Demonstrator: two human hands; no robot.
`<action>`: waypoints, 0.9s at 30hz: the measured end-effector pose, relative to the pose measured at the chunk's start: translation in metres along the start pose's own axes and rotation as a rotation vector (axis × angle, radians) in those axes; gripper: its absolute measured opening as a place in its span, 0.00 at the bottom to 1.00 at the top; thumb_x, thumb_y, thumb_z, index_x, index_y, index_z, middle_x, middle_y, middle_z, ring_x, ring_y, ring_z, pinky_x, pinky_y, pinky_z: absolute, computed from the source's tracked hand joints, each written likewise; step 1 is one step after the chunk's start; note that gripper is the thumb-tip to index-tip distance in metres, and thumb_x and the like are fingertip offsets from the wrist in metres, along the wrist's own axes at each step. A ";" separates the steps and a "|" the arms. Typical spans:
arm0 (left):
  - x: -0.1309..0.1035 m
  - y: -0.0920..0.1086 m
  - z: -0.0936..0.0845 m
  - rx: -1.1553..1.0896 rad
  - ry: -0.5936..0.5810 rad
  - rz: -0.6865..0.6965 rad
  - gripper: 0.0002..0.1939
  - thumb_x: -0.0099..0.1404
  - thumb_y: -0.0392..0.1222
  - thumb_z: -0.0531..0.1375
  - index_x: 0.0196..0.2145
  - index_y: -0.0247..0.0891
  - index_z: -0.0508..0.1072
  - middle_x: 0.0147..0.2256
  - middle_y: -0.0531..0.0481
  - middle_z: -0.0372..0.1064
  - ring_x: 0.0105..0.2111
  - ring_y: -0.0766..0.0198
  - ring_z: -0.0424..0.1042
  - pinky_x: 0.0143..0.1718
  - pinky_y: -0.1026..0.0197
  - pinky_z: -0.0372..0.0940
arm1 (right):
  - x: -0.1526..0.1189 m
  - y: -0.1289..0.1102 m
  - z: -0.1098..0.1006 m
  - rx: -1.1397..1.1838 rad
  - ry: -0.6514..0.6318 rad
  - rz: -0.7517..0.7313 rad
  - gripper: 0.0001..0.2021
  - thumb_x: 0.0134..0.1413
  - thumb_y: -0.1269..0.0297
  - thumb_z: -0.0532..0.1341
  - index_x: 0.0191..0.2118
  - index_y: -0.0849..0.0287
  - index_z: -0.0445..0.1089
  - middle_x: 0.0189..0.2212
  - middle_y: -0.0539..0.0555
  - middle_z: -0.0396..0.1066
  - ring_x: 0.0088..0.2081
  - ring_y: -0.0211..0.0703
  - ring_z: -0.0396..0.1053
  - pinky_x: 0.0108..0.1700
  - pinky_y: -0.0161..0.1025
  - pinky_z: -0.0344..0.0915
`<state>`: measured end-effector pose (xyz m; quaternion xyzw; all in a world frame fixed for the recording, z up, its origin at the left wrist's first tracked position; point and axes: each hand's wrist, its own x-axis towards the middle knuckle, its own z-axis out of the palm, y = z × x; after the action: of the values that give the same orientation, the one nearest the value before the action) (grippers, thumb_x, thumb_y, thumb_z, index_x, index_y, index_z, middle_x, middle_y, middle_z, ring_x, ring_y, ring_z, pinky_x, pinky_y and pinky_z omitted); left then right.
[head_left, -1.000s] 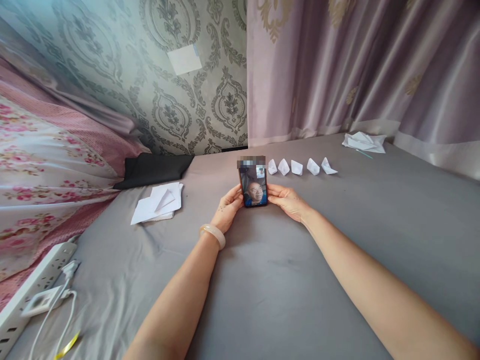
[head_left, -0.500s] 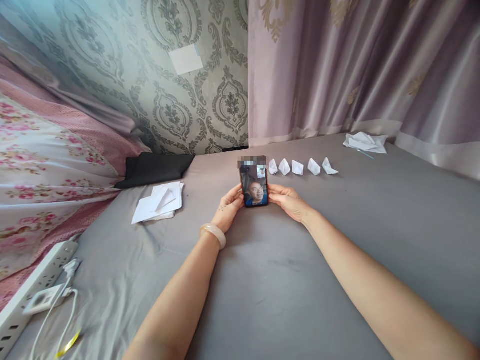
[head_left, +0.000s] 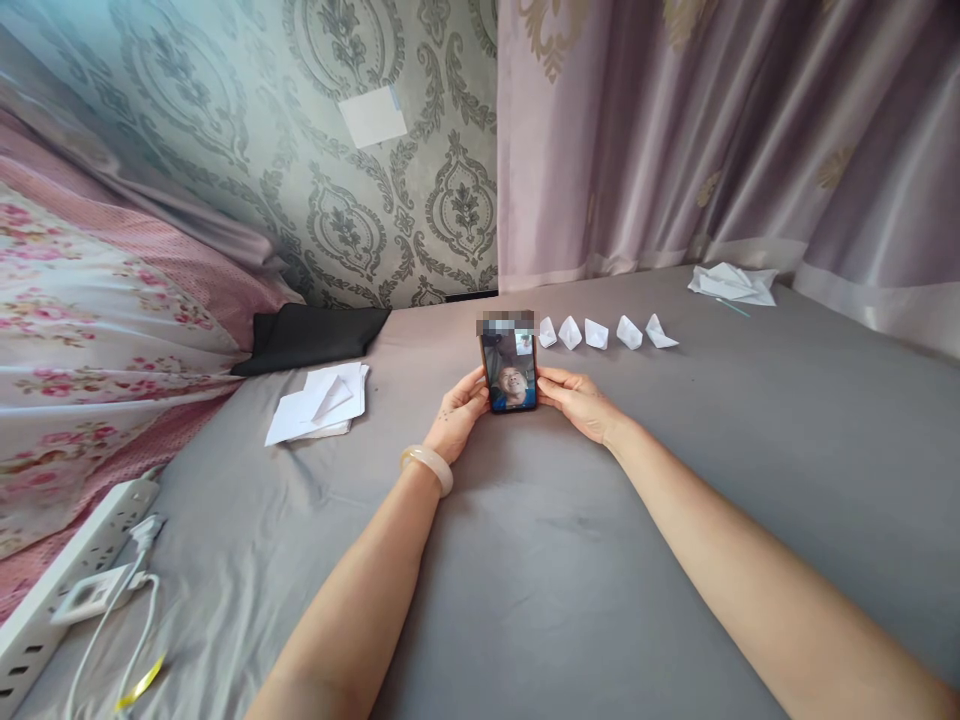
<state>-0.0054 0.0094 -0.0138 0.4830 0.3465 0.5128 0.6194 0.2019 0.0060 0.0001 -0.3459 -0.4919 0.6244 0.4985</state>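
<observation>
A phone [head_left: 512, 372] stands upright on the grey sheet, its lit screen facing me and showing a person. My left hand [head_left: 456, 412], with a pale bangle [head_left: 426, 468] at the wrist, grips its left edge. On its right edge, my right hand [head_left: 577, 400] holds it between thumb and fingers. Several folded white paper pieces [head_left: 596, 334] sit in a row just beyond and to the right of the phone. White paper sheets [head_left: 319, 405] with a folded piece on top lie to the left.
At the far left are a power strip [head_left: 75, 570] with a plugged white charger and cables, and a yellow strip [head_left: 140, 684]. A black cloth [head_left: 311, 338] lies near the wall. More white papers [head_left: 731, 284] rest by the curtain [head_left: 637, 140] at the back right.
The person on the phone's screen appears in a slightly different pose. Both my hands keep their hold on the phone, and the papers have not moved.
</observation>
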 end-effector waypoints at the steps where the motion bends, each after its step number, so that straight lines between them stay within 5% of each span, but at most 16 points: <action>1: 0.000 0.000 0.000 0.000 -0.002 0.001 0.31 0.57 0.47 0.68 0.58 0.42 0.69 0.52 0.44 0.72 0.52 0.52 0.71 0.57 0.49 0.61 | 0.000 0.000 0.000 -0.002 0.000 -0.002 0.22 0.45 0.50 0.70 0.47 0.52 0.77 0.49 0.51 0.76 0.53 0.53 0.71 0.62 0.54 0.59; 27: -0.001 0.002 0.002 -0.025 -0.012 -0.001 0.33 0.56 0.45 0.69 0.59 0.40 0.68 0.53 0.41 0.72 0.54 0.50 0.69 0.58 0.45 0.59 | 0.001 0.001 -0.001 0.004 -0.004 -0.003 0.22 0.45 0.51 0.71 0.47 0.52 0.77 0.49 0.51 0.76 0.51 0.52 0.72 0.63 0.55 0.59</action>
<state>-0.0044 0.0079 -0.0110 0.4778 0.3366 0.5141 0.6278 0.2026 0.0069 -0.0014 -0.3428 -0.4923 0.6252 0.4993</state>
